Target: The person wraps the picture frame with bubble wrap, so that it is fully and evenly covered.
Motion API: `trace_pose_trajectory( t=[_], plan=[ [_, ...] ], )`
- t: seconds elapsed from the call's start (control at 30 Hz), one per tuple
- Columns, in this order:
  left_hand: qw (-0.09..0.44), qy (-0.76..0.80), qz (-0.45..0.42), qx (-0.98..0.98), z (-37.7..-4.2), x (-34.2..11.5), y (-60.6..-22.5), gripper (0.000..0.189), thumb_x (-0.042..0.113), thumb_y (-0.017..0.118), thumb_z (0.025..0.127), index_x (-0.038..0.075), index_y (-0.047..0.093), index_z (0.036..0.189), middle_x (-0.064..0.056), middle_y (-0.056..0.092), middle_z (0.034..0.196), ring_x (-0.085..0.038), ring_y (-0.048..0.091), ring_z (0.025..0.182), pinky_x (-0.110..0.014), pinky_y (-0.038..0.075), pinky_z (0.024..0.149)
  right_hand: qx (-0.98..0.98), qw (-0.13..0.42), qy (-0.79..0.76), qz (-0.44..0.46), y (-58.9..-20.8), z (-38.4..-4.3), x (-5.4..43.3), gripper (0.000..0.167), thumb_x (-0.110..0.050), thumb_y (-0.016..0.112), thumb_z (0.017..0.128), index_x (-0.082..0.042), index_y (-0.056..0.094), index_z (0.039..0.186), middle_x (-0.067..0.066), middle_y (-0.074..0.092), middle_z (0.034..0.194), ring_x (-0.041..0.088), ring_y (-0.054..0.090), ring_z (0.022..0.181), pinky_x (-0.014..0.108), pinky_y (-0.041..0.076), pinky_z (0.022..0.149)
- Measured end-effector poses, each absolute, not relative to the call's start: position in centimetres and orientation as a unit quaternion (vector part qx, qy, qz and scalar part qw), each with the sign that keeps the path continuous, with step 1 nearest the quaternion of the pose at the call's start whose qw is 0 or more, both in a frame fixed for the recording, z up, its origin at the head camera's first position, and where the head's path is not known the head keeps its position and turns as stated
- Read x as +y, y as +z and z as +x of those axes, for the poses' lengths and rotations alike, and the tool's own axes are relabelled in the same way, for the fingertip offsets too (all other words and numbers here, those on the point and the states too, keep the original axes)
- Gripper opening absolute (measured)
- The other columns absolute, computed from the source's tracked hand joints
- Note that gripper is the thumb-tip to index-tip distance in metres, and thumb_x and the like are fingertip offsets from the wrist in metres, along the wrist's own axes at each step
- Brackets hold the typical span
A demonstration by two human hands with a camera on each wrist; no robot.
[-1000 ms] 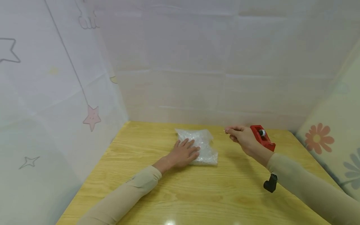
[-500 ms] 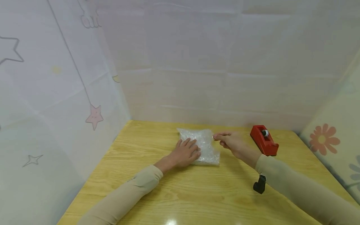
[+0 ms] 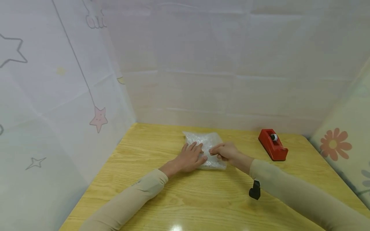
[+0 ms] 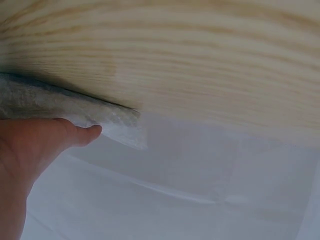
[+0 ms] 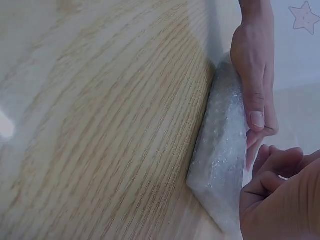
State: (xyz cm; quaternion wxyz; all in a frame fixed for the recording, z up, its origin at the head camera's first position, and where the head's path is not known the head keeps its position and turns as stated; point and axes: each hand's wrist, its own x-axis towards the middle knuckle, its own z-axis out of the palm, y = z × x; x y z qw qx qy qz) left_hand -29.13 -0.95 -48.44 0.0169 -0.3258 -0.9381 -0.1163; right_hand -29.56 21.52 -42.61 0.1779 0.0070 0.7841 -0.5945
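A flat package in clear bubble wrap (image 3: 212,142) lies on the wooden table (image 3: 162,199). My left hand (image 3: 189,159) rests flat on its left part, fingers spread; the left wrist view shows the thumb side of this hand (image 4: 45,142) against the wrap. Over the right part of the package, my right hand (image 3: 228,153) has thumb and index finger together, pinching a small piece of clear tape that is barely visible. In the right wrist view, the curled fingers of the right hand (image 5: 285,190) are close to the left hand (image 5: 255,75) and hide most of the tape.
A red tape dispenser (image 3: 273,146) with a roll in it stands at the back right of the table. Pale printed sheets (image 3: 185,64) rise behind and along both sides. A small black camera (image 3: 255,191) hangs from the right sleeve.
My right hand has moved left and nearer, from beside the tape dispenser to over the bubble-wrapped package, its fingers still pinched. The left hand has stayed on the package.
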Motion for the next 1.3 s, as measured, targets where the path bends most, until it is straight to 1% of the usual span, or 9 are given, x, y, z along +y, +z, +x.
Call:
trace_pose_trajectory(
  t=[0.13,0.37,0.43,0.63,0.73,0.9,1.0,1.13,1.3],
  plan=[
    [0.021,-0.12,-0.331,-0.936,-29.0,-0.9,-48.4,0.079,0.058,0.022,0.109,-0.002,0.021,0.16,0.001,0.052,0.149,-0.038,0.017,0.151,-0.064,0.01,0.116,0.795,0.179,-0.579,0.028,-43.0,-29.7,20.9,0.015,-0.005,0.076,0.089,0.005,0.078,0.1,0.012,0.075,0.085,0.005,0.045,0.047,0.02,0.029,0.042],
    [0.033,-0.11,-0.327,-0.938,-29.1,-1.0,-48.6,0.082,0.062,0.02,0.107,-0.001,0.02,0.16,0.002,0.053,0.145,-0.037,0.018,0.151,-0.063,0.011,0.117,0.809,0.179,-0.558,0.055,-43.4,-30.2,20.4,0.01,-0.006,0.081,0.085,0.004,0.08,0.089,0.01,0.074,0.077,0.005,0.041,0.044,0.02,0.028,0.041],
    [0.035,-0.112,-0.327,-0.938,-29.2,-1.0,-48.7,0.082,0.063,0.02,0.107,0.0,0.022,0.16,0.0,0.05,0.148,-0.037,0.019,0.151,-0.063,0.012,0.116,0.808,0.18,-0.558,0.058,-43.4,-30.3,20.4,0.009,-0.005,0.081,0.084,0.003,0.079,0.085,0.01,0.074,0.076,0.005,0.04,0.043,0.02,0.027,0.041],
    [0.036,-0.129,-0.336,-0.932,-29.4,-1.0,-48.7,0.066,0.062,0.023,0.107,0.019,0.032,0.157,-0.01,0.032,0.162,-0.039,0.019,0.15,-0.067,0.012,0.115,0.816,0.18,-0.547,0.053,-43.5,-30.3,20.2,0.011,-0.003,0.082,0.081,0.002,0.076,0.074,0.011,0.073,0.07,0.005,0.041,0.04,0.019,0.026,0.038],
    [0.03,-0.13,-0.342,-0.93,-29.3,-1.0,-48.6,0.063,0.061,0.022,0.108,0.024,0.035,0.156,-0.012,0.028,0.164,-0.041,0.017,0.15,-0.068,0.011,0.114,0.827,0.173,-0.533,0.052,-43.6,-30.3,20.1,0.01,-0.003,0.082,0.081,0.002,0.078,0.074,0.01,0.072,0.067,0.005,0.04,0.039,0.02,0.026,0.038],
    [0.027,-0.113,-0.351,-0.929,-29.2,-1.0,-48.6,0.057,0.057,0.021,0.109,0.028,0.044,0.152,-0.014,0.027,0.165,-0.042,0.016,0.15,-0.069,0.012,0.114,0.835,0.157,-0.524,0.061,-43.7,-30.1,19.7,0.013,-0.001,0.083,0.079,0.004,0.076,0.069,0.01,0.07,0.063,0.006,0.039,0.039,0.019,0.027,0.037],
    [0.024,-0.109,-0.353,-0.929,-29.2,-1.0,-48.7,0.055,0.056,0.023,0.11,0.028,0.047,0.15,-0.014,0.026,0.165,-0.042,0.016,0.151,-0.069,0.012,0.114,0.836,0.155,-0.524,0.058,-43.8,-30.0,19.8,0.013,-0.001,0.082,0.08,0.005,0.076,0.07,0.01,0.07,0.063,0.006,0.039,0.039,0.019,0.028,0.037],
    [0.022,-0.106,-0.352,-0.93,-29.2,-1.0,-48.6,0.057,0.057,0.022,0.109,0.026,0.049,0.149,-0.013,0.025,0.165,-0.041,0.016,0.151,-0.068,0.012,0.114,0.837,0.155,-0.522,0.051,-43.8,-29.9,20.0,0.011,-0.002,0.081,0.081,0.004,0.077,0.073,0.009,0.069,0.063,0.006,0.04,0.04,0.019,0.029,0.038],
    [0.015,-0.091,-0.349,-0.932,-29.5,-1.0,-48.7,0.064,0.061,0.016,0.107,0.025,0.05,0.149,-0.011,0.022,0.167,-0.039,0.014,0.152,-0.067,0.01,0.115,0.843,0.158,-0.513,0.039,-43.6,-29.8,20.4,0.011,-0.006,0.081,0.081,0.003,0.078,0.076,0.007,0.065,0.059,0.008,0.038,0.041,0.021,0.028,0.039]
  ],
)
